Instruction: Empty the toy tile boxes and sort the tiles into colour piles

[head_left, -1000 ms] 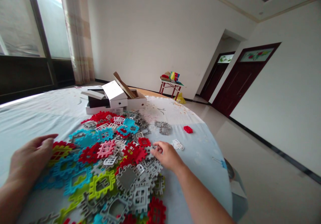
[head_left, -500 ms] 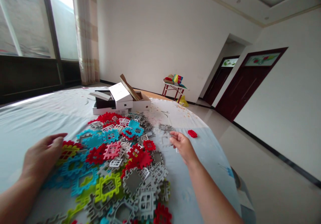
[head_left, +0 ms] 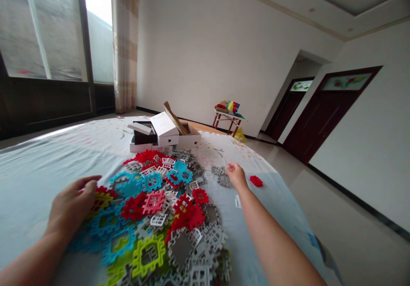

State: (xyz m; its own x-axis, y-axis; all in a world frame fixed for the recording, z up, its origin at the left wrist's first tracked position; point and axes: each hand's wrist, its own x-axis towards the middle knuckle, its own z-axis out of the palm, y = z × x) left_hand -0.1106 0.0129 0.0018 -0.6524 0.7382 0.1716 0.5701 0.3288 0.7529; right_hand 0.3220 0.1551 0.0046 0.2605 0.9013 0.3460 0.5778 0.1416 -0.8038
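My left hand is at the left edge of a heap of plastic interlocking building pieces, its fingers stretched out, holding nothing visible. Close to its fingertips lie a yellow-green piece and red pieces. My right hand is to the right of the heap, fingers curled in toward the thumb; nothing shows between them. Beside its fingers a grey square piece lies on the cloth, against other grey pieces. A small white window piece lies near my right forearm.
White boxes stand behind the heap, one with an open cardboard flap. A red piece lies alone at the right. The round table's light blue cloth extends to the right edge. Farther back is a small side table.
My right hand has moved up and away from the grey square piece it was touching, and its fingers have curled. The view has shifted, moving the scene rightward and down. My left hand keeps its pose.
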